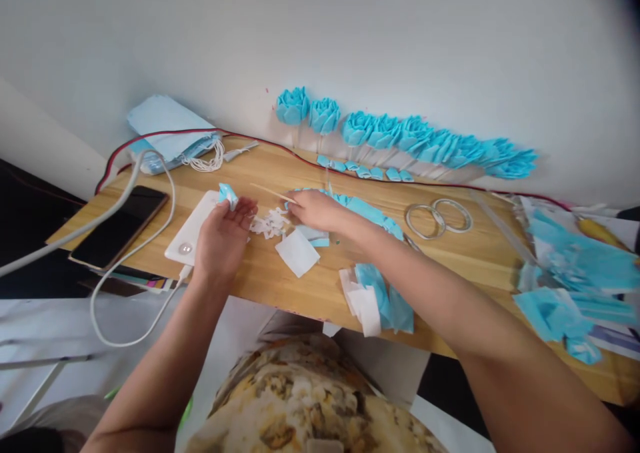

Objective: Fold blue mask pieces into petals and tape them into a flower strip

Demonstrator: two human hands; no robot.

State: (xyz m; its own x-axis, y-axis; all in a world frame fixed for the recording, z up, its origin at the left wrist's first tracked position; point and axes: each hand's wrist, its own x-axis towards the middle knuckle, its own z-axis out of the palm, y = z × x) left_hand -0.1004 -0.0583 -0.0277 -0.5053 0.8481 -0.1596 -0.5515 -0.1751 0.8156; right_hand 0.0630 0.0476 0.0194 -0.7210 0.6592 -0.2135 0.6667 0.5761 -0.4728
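Note:
Palm up above the white power bank, my left hand pinches a small folded blue-and-white petal at the thumb. My right hand reaches to the middle of the wooden table, fingers closed on a thin wooden stick that points left. Under and behind that hand runs a row of blue petal pieces, partly hidden by it. White scraps lie in a small heap between the hands. Just nearer to me is a white fabric square beside a blue one.
Blue fabric flowers on stems lean along the wall. Face masks, a phone and a white cable are at left. Scissors, blue-and-white strips and blue scraps lie to the right.

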